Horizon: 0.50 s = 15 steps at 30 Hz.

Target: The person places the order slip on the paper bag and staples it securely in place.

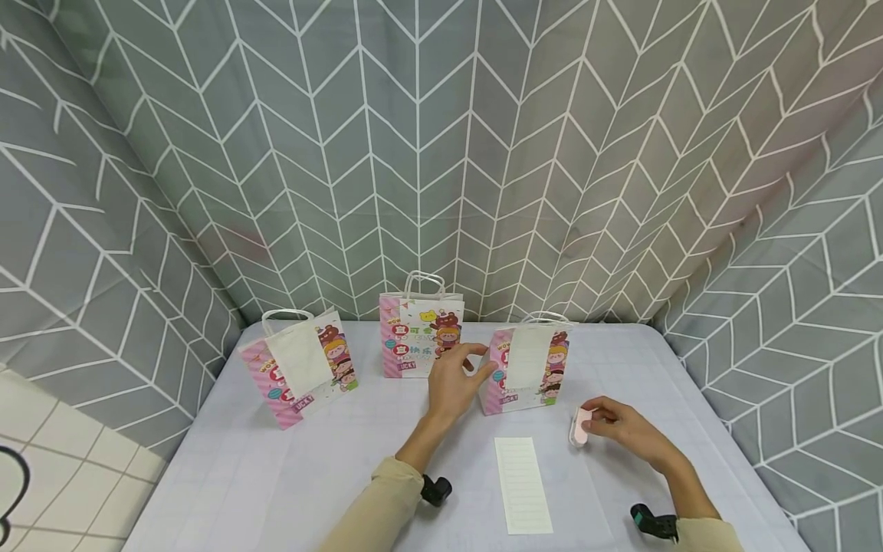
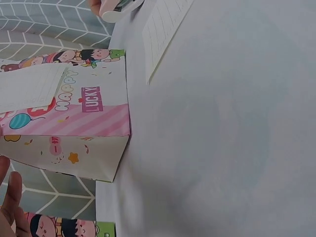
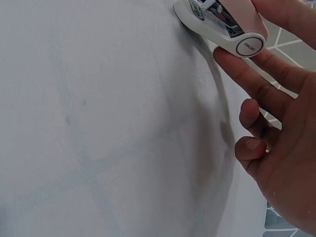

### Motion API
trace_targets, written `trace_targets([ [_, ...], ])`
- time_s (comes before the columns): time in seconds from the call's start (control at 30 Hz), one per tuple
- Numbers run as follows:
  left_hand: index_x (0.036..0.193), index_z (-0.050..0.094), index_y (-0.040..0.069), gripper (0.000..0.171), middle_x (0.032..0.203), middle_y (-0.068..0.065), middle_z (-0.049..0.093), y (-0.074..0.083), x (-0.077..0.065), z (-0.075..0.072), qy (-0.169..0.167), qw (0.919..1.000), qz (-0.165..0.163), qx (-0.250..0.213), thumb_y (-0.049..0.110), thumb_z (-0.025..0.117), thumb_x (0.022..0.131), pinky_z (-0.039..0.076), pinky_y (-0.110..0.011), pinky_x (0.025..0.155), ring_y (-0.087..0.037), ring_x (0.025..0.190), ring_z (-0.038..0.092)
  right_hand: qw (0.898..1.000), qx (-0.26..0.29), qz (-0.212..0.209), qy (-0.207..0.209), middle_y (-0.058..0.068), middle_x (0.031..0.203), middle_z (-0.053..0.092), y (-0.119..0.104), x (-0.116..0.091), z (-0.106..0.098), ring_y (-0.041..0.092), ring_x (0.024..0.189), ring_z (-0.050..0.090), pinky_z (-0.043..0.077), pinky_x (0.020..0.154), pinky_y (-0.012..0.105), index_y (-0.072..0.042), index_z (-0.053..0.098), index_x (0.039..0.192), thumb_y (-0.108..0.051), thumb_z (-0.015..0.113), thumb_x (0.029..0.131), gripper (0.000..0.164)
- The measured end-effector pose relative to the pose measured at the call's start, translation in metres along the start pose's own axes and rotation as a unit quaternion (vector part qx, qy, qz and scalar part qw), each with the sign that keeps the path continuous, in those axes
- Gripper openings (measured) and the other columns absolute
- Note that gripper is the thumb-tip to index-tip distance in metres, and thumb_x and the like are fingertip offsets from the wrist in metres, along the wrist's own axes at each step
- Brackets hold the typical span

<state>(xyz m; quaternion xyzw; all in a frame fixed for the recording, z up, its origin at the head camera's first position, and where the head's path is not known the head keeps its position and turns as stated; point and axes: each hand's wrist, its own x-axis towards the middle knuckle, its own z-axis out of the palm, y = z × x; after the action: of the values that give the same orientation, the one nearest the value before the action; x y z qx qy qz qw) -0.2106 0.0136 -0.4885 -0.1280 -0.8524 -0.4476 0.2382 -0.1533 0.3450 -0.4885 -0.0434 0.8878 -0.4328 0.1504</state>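
Pinching the pink stapler (image 1: 582, 435) with the right hand (image 1: 626, 431) near the rightmost paper bag (image 1: 527, 399), left hand (image 1: 451, 385) at its left edge, grip unclear; stapler likely light, rigid, slick, take mid-body; bag probably flimsy, take side folds.

Left hand (image 1: 454, 381) in a loose, parted curve, right hand (image 1: 621, 428) in a pinch

On table (image 1: 276, 483): left bag (image 1: 339, 354), far-middle bag (image 1: 414, 337), right bag (image 1: 557, 360); sheets (image 1: 300, 359) on left and right bags' fronts. Near, before right bag: paper strip (image 1: 524, 486); farther right: stapler (image 1: 579, 431).
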Motion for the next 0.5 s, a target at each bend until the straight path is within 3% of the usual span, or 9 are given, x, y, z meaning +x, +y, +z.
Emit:
trace_targets([
  [0.27,0.108,0.076,0.026,0.03,0.096,0.01,0.074,0.01,0.006,0.017,-0.002,1.0,0.003,-0.009,0.044,0.08,0.084,0.04,-0.025,0.062,-0.012,0.072,0.062,0.999,-0.031,0.012,0.018,0.01,0.117,0.063,0.006,-0.002,-0.003,0.022,0.095,0.052,0.045,0.078,0.034,-0.003,0.061,0.131,-0.038,0.069,0.094,0.051],
  [0.5,0.108,0.076,0.026,0.03,0.1,0.014,0.074,0.015,0.009,0.023,-0.005,0.9999,0.002,-0.009,0.044,0.08,0.084,0.04,-0.023,0.06,-0.011,0.073,0.064,0.997,-0.065,0.013,0.032,0.016,0.134,0.058,0.012,0.0,-0.001,0.027,0.112,0.052,0.046,0.085,0.039,-0.004,0.064,0.129,-0.043,0.066,0.096,0.052],
])
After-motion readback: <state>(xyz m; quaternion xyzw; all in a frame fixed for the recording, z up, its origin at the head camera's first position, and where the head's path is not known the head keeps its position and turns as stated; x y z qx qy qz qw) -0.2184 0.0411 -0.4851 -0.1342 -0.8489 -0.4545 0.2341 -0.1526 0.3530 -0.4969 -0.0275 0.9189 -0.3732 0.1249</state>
